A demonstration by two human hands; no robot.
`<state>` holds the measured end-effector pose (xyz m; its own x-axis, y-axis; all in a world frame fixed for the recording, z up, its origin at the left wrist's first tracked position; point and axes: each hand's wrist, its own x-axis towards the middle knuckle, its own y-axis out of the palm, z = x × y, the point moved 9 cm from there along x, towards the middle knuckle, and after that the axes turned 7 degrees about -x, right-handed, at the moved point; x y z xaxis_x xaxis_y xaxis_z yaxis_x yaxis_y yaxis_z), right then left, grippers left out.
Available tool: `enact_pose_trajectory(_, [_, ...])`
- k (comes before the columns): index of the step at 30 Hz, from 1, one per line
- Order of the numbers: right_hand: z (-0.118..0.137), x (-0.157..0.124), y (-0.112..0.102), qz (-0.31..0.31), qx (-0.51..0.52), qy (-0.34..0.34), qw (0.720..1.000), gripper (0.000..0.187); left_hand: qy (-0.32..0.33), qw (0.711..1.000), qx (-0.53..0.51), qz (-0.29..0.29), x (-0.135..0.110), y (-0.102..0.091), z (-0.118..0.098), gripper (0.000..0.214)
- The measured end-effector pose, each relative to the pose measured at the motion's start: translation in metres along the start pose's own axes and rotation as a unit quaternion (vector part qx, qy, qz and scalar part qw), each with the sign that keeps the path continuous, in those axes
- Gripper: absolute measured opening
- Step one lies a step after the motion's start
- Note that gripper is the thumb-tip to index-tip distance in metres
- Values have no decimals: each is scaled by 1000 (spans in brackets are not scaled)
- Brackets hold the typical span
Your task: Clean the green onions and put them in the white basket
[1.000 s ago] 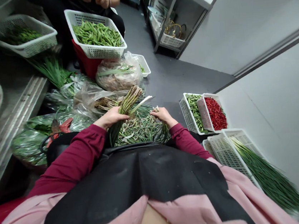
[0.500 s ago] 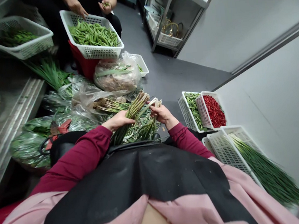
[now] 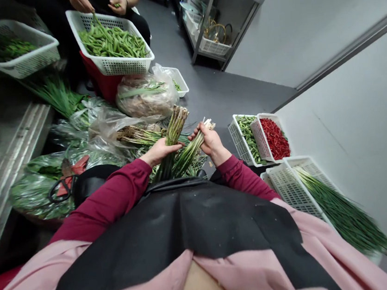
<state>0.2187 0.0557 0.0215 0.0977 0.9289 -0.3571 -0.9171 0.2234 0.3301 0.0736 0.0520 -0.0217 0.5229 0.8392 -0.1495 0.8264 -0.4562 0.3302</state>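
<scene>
My left hand (image 3: 161, 149) is closed round a thick bunch of green stalks (image 3: 174, 131), their cut ends pointing up and away from me. My right hand (image 3: 210, 142) grips a smaller bunch of stalks (image 3: 190, 151) beside it, the pale ends sticking out past my fingers. Both bunches lean over a loose heap of the same greens (image 3: 196, 167) just beyond my black apron. The two hands are close together, nearly touching.
A white basket of green pods (image 3: 110, 40) sits on a red crate; another person's hands (image 3: 81, 0) work over it. Bagged greens (image 3: 146, 99) lie ahead. Right: baskets of red chillies (image 3: 274, 136), green pods (image 3: 248, 134), and long chives (image 3: 341, 212). Scissors (image 3: 65, 182) lie left.
My right hand rose from the heap with a small bunch and came up beside the left bunch. The other person's hand reached into the pod basket. The view shifted slightly.
</scene>
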Motion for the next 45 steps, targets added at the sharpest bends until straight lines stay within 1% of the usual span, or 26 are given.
enact_pose_trajectory(3, [-5, 7, -1, -62, 46, 26, 997, 30, 19, 999, 27, -6, -1, 17, 2, 58])
enact_pose_trajectory(5, [-11, 12, -1, -87, 57, 58, 993, 30, 27, 998, 49, -14, -2, 23, 2, 60])
enact_pose_trajectory(7, [-15, 16, 2, -73, 48, 78, 993, 29, 33, 998, 52, -26, -2, 23, 1, 57])
enact_pose_trajectory(10, [-19, 21, 6, -44, 37, 72, 996, 28, 25, 999, 22, -33, -1, 19, 3, 54])
enact_pose_trajectory(11, [-21, 23, 5, -50, 36, 66, 996, 28, 17, 999, 9, -27, 0, 19, 5, 55])
enact_pose_trajectory(13, [-26, 27, -1, -83, 33, 61, 994, 30, 13, 1000, -13, -7, 1, 22, 7, 58])
enact_pose_trajectory(15, [-30, 31, -6, -122, 32, 65, 990, 35, 31, 999, -23, 13, 1, 27, 5, 62])
enact_pose_trajectory(17, [-31, 34, -9, -148, 36, 69, 986, 37, 54, 998, -23, 10, 1, 28, 2, 65])
enact_pose_trajectory(19, [-29, 36, -7, -153, 40, 66, 985, 35, 57, 998, -21, -5, 3, 25, 3, 63])
enact_pose_trajectory(21, [-26, 35, 1, -125, 32, 53, 990, 30, 41, 999, -20, -18, 4, 21, 7, 59])
enact_pose_trajectory(23, [-21, 32, 11, -79, 13, 13, 997, 24, 21, 999, -25, -22, 6, 18, 12, 55])
enact_pose_trajectory(25, [-18, 25, 20, -42, -10, -40, 998, 25, 7, 999, -36, -21, 6, 17, 15, 52])
enact_pose_trajectory(27, [-21, 18, 24, -27, -29, -72, 997, 26, -1, 998, -54, -16, 6, 17, 16, 50])
enact_pose_trajectory(28, [-23, 16, 23, -31, -38, -78, 996, 26, -5, 998, -63, -15, 6, 17, 16, 50])
enact_pose_trajectory(30, [-20, 13, 16, -62, -59, -94, 992, 25, -19, 996, -90, -19, 5, 16, 15, 47])
enact_pose_trajectory(32, [-6, 12, 3, -100, -75, -125, 984, 26, -36, 991, -130, -20, 4, 13, 12, 44])
enact_pose_trajectory(33, [3, 11, -2, -109, -80, -140, 981, 27, -46, 987, -153, -17, 3, 12, 11, 43])
enact_pose_trajectory(34, [11, 10, -5, -104, -89, -148, 979, 27, -55, 983, -172, -11, 3, 10, 9, 41])
enact_pose_trajectory(36, [20, 8, -2, -63, -129, -143, 979, 28, -68, 978, -196, 6, 1, 7, 5, 35])
enact_pose_trajectory(37, [19, 6, 3, -32, -163, -129, 978, 28, -71, 977, -203, 12, 1, 6, 4, 33])
enact_pose_trajectory(40, [3, -3, 26, 58, -253, -84, 962, 29, -67, 973, -220, 15, -2, 1, 1, 33])
enact_pose_trajectory(42, [-7, -8, 38, 81, -261, -72, 959, 31, -68, 971, -226, 18, -4, 2, 2, 39])
enact_pose_trajectory(45, [-20, -6, 44, 93, -249, -49, 963, 33, -77, 972, -219, 41, -7, 8, 4, 49])
